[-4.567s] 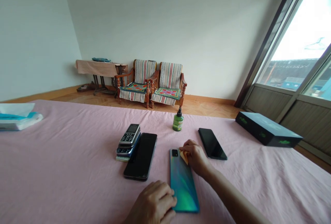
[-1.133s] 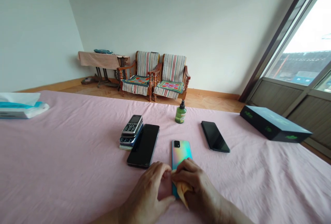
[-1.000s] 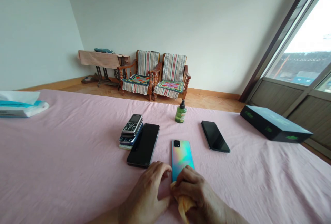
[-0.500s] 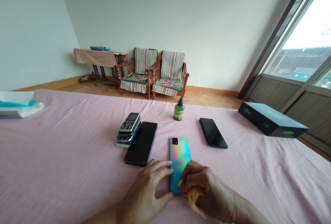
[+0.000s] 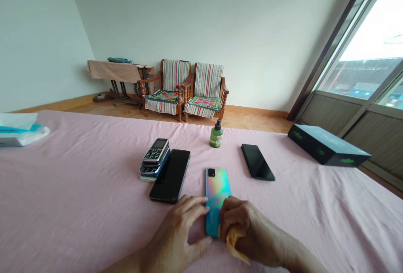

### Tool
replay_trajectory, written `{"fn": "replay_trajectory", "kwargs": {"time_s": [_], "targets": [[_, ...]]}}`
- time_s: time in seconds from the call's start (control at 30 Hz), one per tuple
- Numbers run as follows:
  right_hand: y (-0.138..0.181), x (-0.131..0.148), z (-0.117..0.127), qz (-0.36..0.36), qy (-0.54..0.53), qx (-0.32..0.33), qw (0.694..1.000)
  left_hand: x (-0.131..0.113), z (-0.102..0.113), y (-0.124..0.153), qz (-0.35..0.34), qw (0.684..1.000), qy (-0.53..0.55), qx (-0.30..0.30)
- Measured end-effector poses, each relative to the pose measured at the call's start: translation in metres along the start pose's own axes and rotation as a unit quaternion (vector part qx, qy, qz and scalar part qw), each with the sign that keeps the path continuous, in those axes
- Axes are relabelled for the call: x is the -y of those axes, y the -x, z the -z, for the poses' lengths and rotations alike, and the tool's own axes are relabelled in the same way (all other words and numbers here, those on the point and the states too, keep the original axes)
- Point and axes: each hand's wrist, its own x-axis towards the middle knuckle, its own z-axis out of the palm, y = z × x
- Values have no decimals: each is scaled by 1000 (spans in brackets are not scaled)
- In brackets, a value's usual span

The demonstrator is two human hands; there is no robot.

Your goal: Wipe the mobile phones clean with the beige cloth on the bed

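A shiny blue-green smartphone (image 5: 217,193) lies back side up on the pink cloth, its camera block at the far end. Along its left edge, my left hand (image 5: 181,231) rests with fingers apart, the fingertips touching the phone and the thumb near its bottom corner. My right hand (image 5: 248,231) is closed on an orange-yellow cloth (image 5: 236,241) at the phone's lower right edge; part of the cloth hangs below the fingers. To the left lie a black smartphone (image 5: 171,176) and a stack of old keypad phones (image 5: 155,157).
A green spray bottle (image 5: 216,135) stands beyond the phone. Another black smartphone (image 5: 258,162) and a black box (image 5: 327,147) lie to the right. A tissue pack (image 5: 23,134) is at far left. Two wooden armchairs (image 5: 185,90) stand past the pink-covered surface (image 5: 78,189).
My right hand with the cloth has shifted slightly along the phone's lower right edge. My left hand stays at the left edge. The whole view has moved a little.
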Motion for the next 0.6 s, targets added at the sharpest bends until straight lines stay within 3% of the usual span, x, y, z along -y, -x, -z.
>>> {"fn": "replay_trajectory", "kwargs": {"time_s": [0.1,0.33,0.47,0.6], "targets": [[-12,-18,-5,-12,19,-103,994,-1,0,-1,-4,1000,-13,-3],[-55,-63,14,-18,123,-202,971,0,-2,-1,-8,999,-30,-6],[-59,-59,9,-26,137,-226,964,1,-2,1,-8,1000,-28,-1],[-29,-36,-16,-26,124,-211,969,1,-2,1,-5,1000,-22,1]]}}
